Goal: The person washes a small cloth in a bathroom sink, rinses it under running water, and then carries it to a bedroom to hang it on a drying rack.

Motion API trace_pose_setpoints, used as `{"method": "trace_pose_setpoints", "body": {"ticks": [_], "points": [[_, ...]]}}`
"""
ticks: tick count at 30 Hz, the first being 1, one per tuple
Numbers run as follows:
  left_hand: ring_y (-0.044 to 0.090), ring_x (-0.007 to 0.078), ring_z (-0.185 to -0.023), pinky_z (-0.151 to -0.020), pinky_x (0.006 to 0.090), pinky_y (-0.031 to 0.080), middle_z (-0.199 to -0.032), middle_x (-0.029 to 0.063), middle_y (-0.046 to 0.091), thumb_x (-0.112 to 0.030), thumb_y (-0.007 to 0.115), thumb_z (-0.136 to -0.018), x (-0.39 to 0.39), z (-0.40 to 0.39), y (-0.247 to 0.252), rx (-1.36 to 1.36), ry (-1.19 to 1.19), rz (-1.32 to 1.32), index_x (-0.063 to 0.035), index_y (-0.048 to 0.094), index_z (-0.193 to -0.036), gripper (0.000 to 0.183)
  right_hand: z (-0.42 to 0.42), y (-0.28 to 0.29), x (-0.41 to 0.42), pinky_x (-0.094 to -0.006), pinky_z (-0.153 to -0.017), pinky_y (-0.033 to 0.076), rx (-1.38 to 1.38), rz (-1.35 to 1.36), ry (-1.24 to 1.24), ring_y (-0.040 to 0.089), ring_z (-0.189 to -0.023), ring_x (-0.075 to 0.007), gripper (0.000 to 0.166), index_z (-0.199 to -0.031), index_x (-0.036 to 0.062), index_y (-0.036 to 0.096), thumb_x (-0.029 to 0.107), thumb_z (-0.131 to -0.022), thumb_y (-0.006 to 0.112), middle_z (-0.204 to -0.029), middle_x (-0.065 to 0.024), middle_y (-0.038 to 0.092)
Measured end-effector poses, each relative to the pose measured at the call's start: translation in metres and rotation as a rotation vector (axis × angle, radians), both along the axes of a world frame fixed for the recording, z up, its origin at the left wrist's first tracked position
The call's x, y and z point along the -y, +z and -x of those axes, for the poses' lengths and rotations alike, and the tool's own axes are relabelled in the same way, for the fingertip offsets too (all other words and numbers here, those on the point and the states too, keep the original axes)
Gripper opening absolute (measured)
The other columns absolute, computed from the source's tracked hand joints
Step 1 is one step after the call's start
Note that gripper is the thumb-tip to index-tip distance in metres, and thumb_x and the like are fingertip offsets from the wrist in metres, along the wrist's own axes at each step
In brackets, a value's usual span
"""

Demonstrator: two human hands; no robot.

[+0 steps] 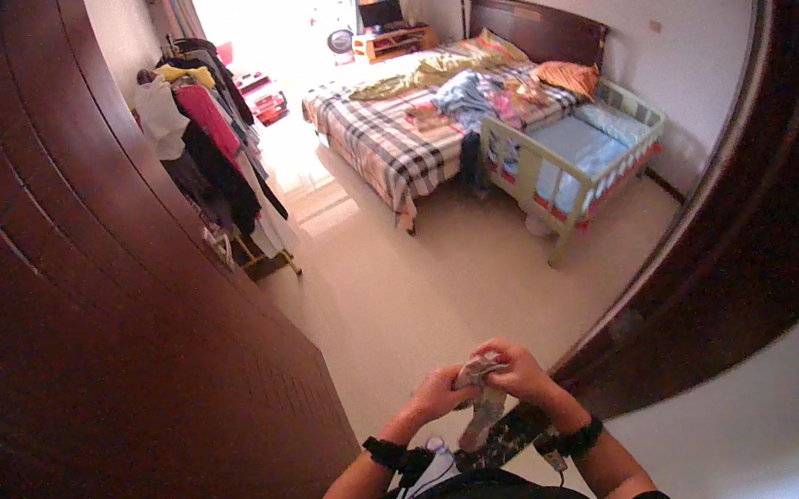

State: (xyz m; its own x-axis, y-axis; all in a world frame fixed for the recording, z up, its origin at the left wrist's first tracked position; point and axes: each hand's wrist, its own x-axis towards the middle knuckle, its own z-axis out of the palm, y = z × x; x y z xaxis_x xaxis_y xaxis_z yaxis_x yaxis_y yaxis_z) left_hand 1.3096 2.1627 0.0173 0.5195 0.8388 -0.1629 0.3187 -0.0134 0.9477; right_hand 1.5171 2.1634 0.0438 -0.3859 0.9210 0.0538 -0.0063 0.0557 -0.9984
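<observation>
Both hands meet low in the middle of the head view, in front of my body. My left hand [445, 393] grips one side of a crumpled, light-coloured cloth [477, 370]. On the other side, my right hand [518, 372] pinches the same cloth, its fingers bent over the top. A longer grey-beige piece [488, 413] hangs below the hands; whether it belongs to the same cloth I cannot tell. Black bands with cables are strapped round both wrists.
A dark wooden door [154, 342] stands at the left, a door frame [678, 235] at the right. Beyond are a loaded clothes rack [296, 269], a double bed [387, 153] with a plaid cover and heaped clothes, a cot [523, 180] and a TV stand [396, 43]. Tiled floor [405, 294] lies between.
</observation>
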Motion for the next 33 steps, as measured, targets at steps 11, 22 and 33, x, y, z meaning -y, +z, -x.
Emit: {"method": "trace_pose_setpoints", "body": {"ticks": [11, 22, 33], "points": [[0.064, 0.0139, -0.072, -0.065, 0.0278, 0.053, -0.085, 0.0044, 0.067, -0.017, 0.074, -0.084, -0.217, 0.079, 0.031, 0.661, 0.535, 0.379, -0.0022, 0.065, -0.097, 0.022, 0.086, -0.029, -0.223, -0.0274, -0.079, 0.049, -0.067, 0.179, -0.172, 0.06, -0.086, -0.0118, 0.019, -0.103, 0.0017, 0.061, 0.015, -0.09, 0.066, -0.096, -0.0038, 0.064], [0.063, 0.0144, -0.085, -0.07, 0.0309, 0.052, -0.105, 0.0059, 0.065, -0.015, 0.068, -0.089, -0.477, 0.184, 0.014, 0.8, 0.621, 0.431, -0.0054, 0.054, -0.115, 0.031, 0.172, -0.002, -0.508, -0.0282, -0.071, 0.048, -0.069, 0.094, 0.003, 0.056, -0.079, -0.0109, 0.017, -0.102, 0.0032, 0.061, 0.018, -0.095, 0.057, -0.088, -0.0021, 0.062], [0.062, 0.0112, -0.075, -0.065, 0.0265, 0.05, -0.088, 0.0016, 0.066, -0.014, 0.074, -0.082, -0.67, 0.315, 0.005, 0.423, 0.74, 0.255, -0.0044, 0.065, -0.095, 0.018, 0.306, -0.013, -0.76, -0.0314, -0.066, 0.05, 0.353, -0.185, 0.485, 0.06, -0.074, -0.0152, 0.026, -0.095, 0.0018, 0.064, 0.025, -0.086, 0.069, -0.079, -0.0085, 0.066]]}}
